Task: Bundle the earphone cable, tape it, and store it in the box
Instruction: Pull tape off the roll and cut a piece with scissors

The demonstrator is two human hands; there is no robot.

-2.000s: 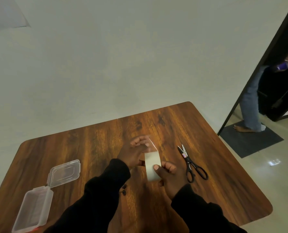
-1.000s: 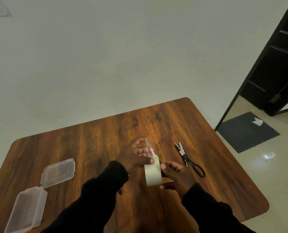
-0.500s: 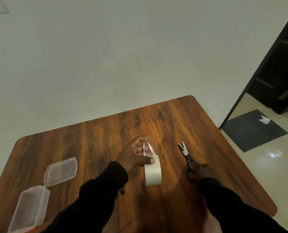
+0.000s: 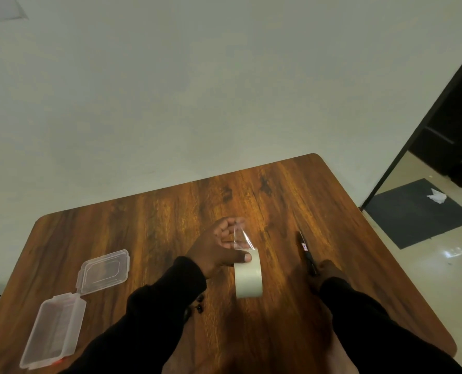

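Note:
My left hand [image 4: 219, 247] holds a roll of clear tape [image 4: 248, 276] at the middle of the wooden table [image 4: 143, 225], thumb on the roll, fingers pinching a pulled-out strip [image 4: 241, 237] that rises from it. My right hand [image 4: 328, 271] grips the handles of the black scissors [image 4: 306, 253], blades closed and pointing away from me. The clear plastic box [image 4: 54, 329] lies open at the near left, its hinged lid [image 4: 104, 271] flat on the table. Two small black earbuds [image 4: 199, 303] peek out beside my left sleeve; the cable is hidden.
The table's far edge meets a plain pale wall. To the right is a dark doorway with a grey floor mat [image 4: 419, 211] and a crumpled white scrap [image 4: 437, 197] on it.
My right hand left the tape roll, moved right and took hold of the scissors, whose blades have closed. My left hand still holds the roll with the strip pulled up.

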